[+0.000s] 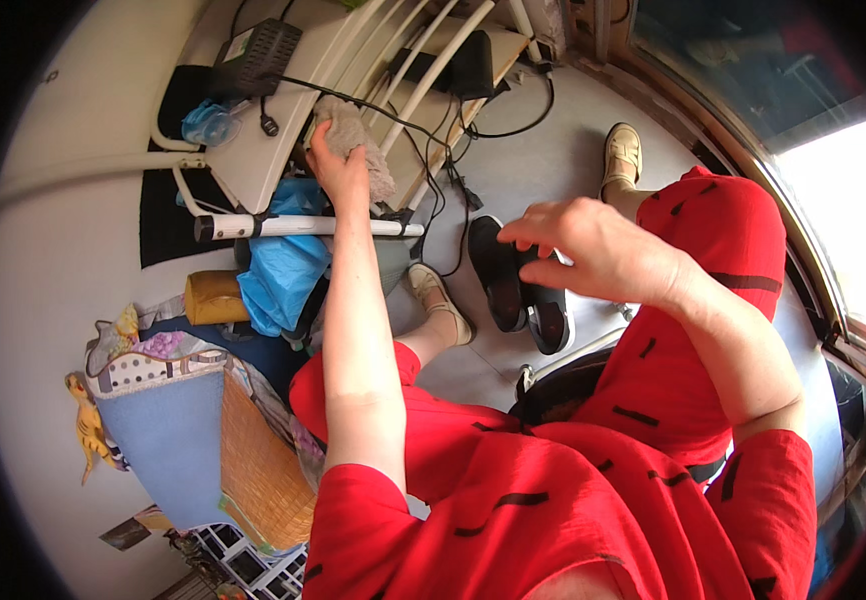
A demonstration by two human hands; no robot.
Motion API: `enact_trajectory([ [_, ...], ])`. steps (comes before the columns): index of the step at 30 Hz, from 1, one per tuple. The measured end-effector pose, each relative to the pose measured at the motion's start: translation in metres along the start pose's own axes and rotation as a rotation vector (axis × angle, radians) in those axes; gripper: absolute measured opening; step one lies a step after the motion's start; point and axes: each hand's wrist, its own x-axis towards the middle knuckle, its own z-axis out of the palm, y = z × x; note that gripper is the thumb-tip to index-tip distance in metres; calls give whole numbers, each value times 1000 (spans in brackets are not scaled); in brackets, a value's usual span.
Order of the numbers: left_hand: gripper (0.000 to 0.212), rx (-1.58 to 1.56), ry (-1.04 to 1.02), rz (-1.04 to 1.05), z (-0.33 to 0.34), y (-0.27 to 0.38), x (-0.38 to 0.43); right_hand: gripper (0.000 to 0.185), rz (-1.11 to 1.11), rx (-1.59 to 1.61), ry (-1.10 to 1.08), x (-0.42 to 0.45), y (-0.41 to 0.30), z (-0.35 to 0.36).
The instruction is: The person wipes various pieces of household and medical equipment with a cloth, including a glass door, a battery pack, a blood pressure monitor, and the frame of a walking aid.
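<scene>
My left hand (pixel 339 171) grips a greyish-beige cloth (pixel 362 142), folded or bunched, with the thumb on its near side. It reaches over a white metal-tube rack (pixel 290 226), and the cloth is at the edge of the rack's pale shelf board (pixel 242 169). A black cable (pixel 395 116) runs close by the cloth. My right hand (pixel 590 251) hangs in the air above a pair of black slippers (pixel 494 274) on the floor. Its fingers are loosely bent, the thumb stands apart, and nothing is in it.
A black vented box (pixel 259 56) and a clear plastic cup (pixel 212 126) stand on the shelf. Loose cables (pixel 433 180) trail to the floor. Below the rack are a blue plastic bag (pixel 283 281) and a mustard cylinder (pixel 212 298). A window (pixel 845 217) is at right.
</scene>
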Motion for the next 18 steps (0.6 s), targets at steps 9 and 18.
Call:
enact_trajectory([
  [9,93,569,-562,-44,26,-40,7,25,-97,-240,-862,-44,-11,70],
  [18,98,494,-670,-137,4,-88,23,26,-128,-491,-487,-49,-21,32],
])
